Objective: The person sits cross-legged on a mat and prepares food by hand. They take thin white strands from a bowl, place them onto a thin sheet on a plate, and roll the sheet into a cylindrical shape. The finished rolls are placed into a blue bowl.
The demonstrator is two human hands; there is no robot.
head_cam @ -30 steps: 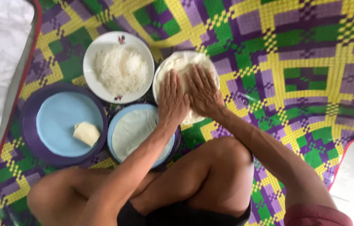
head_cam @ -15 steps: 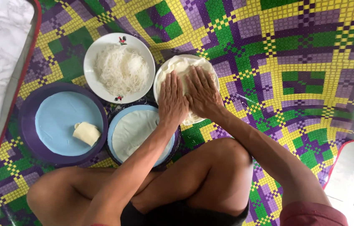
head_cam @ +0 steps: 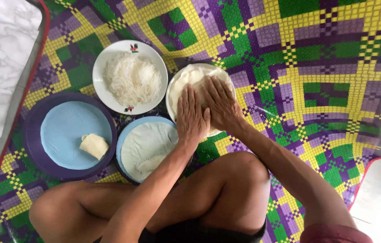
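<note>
Nothing moved: your left hand [head_cam: 192, 114] and right hand [head_cam: 219, 104] stay flat, open on the wrapper stack [head_cam: 190, 78]. Left of it, one finished roll [head_cam: 94, 146], one wrapper [head_cam: 145, 144] unfilled.

We saw no packages, labels, signs or screens anywhere on the woven mat [head_cam: 316, 67]; nothing there carried a printed panel or a display.
</note>
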